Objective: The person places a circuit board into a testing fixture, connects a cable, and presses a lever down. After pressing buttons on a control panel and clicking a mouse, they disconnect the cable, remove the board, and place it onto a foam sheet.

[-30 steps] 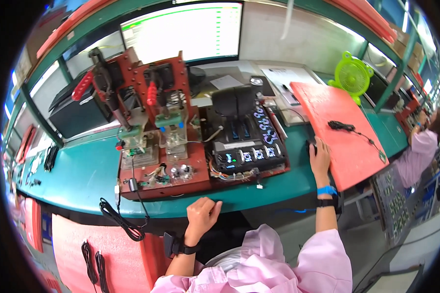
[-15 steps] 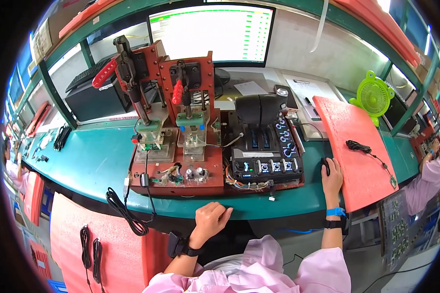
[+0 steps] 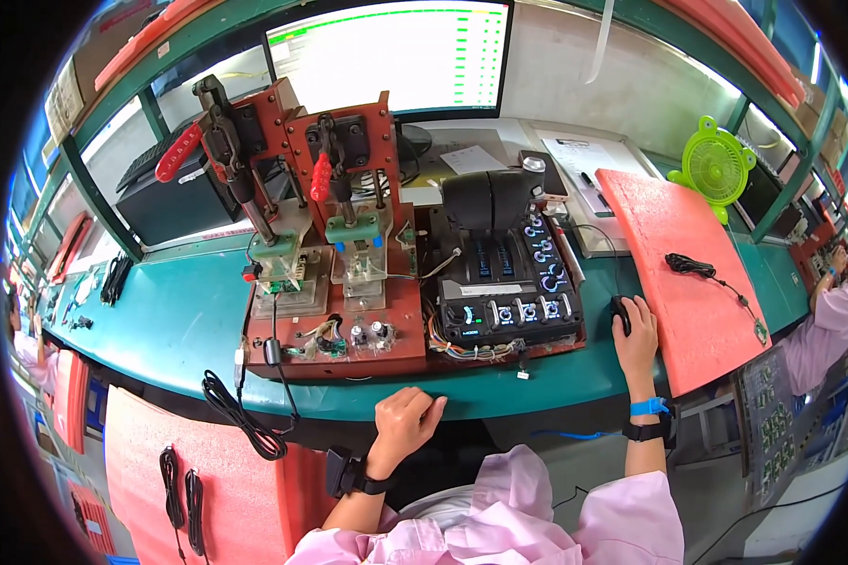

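Observation:
My right hand (image 3: 639, 339) rests on a black computer mouse (image 3: 619, 315), fingers curved over it, beside the control unit. My left hand (image 3: 405, 419) lies at the bench's front edge, fingers curled in a loose fist with the thumb out; nothing shows in it. Ahead of it stands a red test fixture (image 3: 377, 330) with two toggle clamps, their red handles raised. Under the clamps sit small circuit boards (image 3: 287, 275). To the fixture's right is a black control unit (image 3: 509, 315) with lit knobs and a throttle-like grip. A screen (image 3: 386, 61) glows behind.
A coiled black cable (image 3: 240, 414) hangs over the front edge. Pink foam sheets (image 3: 226, 471) carry two more cables at lower left. Another pink foam sheet (image 3: 669, 254) with a cable lies right of the mouse, near a green fan (image 3: 716, 168). Other people sit at both sides.
The view has shifted slightly, so the bench things appear a little further left. My right hand stays on the mouse and my left hand stays at the edge.

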The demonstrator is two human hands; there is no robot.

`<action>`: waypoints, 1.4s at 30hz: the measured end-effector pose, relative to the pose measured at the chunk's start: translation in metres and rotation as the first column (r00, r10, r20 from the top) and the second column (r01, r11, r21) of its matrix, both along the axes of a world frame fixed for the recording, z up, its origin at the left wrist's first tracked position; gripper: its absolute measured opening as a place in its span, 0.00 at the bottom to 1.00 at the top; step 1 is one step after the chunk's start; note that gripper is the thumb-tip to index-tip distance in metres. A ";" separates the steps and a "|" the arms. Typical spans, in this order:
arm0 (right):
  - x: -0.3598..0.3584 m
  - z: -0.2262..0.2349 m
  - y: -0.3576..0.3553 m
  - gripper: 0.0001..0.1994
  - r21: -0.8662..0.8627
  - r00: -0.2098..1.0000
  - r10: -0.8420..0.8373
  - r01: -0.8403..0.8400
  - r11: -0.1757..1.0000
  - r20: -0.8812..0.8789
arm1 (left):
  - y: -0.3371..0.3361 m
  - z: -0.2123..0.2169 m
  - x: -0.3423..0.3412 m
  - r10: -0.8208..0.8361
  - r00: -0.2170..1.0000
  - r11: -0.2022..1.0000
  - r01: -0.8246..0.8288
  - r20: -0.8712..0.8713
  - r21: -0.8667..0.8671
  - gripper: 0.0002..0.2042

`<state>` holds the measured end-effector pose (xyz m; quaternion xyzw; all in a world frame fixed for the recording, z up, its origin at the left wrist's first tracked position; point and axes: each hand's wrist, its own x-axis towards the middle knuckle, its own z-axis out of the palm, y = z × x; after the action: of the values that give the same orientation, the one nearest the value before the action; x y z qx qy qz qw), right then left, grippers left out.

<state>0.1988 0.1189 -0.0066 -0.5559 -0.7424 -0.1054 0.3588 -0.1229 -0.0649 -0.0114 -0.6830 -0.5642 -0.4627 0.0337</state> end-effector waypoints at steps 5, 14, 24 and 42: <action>-0.010 0.007 0.001 0.16 -0.002 0.995 0.101 -0.101 0.995 0.007 | 0.002 0.002 0.001 0.009 1.000 1.000 -0.009 -0.012 -0.002 0.15; -0.009 0.005 0.021 0.15 -0.009 0.997 0.082 -0.082 0.997 -0.003 | 0.002 0.003 0.002 -0.005 0.999 1.000 0.004 0.040 0.018 0.13; 0.001 -0.002 0.022 0.14 0.030 1.000 0.014 -0.013 0.999 -0.021 | 0.000 0.001 0.000 0.003 1.000 1.000 -0.003 0.002 0.005 0.14; -0.002 0.005 0.014 0.15 -0.004 0.986 0.154 -0.154 0.988 -0.068 | 0.001 0.005 0.004 0.004 0.999 1.000 -0.003 0.049 -0.023 0.13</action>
<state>0.1968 0.1328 -0.0012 -0.5018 -0.7711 -0.0551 0.3881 -0.1192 -0.0643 -0.0061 -0.6707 -0.5715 -0.4727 0.0127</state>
